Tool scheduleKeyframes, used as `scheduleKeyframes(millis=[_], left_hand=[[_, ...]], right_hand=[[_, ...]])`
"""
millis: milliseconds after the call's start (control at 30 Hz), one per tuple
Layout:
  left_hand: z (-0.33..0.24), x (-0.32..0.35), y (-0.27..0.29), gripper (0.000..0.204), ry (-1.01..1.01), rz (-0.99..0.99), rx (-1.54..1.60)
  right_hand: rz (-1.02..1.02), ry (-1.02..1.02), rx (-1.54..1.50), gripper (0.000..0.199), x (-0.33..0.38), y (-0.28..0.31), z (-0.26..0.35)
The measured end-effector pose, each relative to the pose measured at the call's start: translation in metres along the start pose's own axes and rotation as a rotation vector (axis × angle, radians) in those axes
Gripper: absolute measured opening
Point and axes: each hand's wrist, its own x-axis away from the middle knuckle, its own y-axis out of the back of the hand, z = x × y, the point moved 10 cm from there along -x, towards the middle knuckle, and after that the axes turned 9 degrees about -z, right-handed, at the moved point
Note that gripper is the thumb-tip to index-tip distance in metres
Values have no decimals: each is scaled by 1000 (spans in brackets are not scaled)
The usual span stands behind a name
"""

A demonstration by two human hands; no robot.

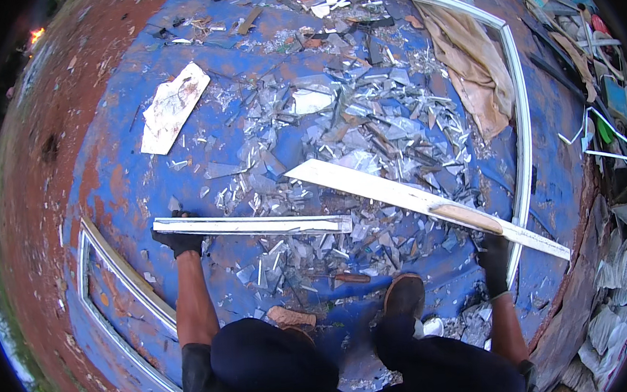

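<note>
My left hand [178,240], in a dark glove, is closed round the left end of a short white window-frame bar [264,225], grooved along its length, which lies almost level in front of me. On the right, my gloved right hand [493,261] grips a longer, wider white frame strip [379,188] from its near side. That strip slants from the middle down to the right, with a brownish patch near the hand; its fingertips are hidden beneath. Broken glass [397,141] lies under and beyond both pieces.
A bent white frame [518,106] curves along the right, beside a brown cloth [472,58]. Another frame [124,266] lies at left. A white panel [174,110] rests on the blue tarp [170,52]. A brick lump [291,316] and wooden-handled tool [351,278] lie near my feet. Scrap piles line the right.
</note>
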Motion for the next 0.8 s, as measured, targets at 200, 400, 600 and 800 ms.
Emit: scheduleKeyframes(millis=[200, 400, 600, 800], left_hand=[[-7, -11, 18, 68, -67, -136, -124], [-10, 9, 13, 68, -17, 96, 41], [-29, 3, 47, 62, -96, 100, 86], [-19, 15, 43, 59, -100, 45, 12]], right_hand=[[561, 1354, 553, 31, 204, -224, 76], [711, 1346, 980, 25, 202, -245, 38], [445, 997, 820, 32, 165, -179, 92], [353, 976, 754, 41, 157, -180, 103]])
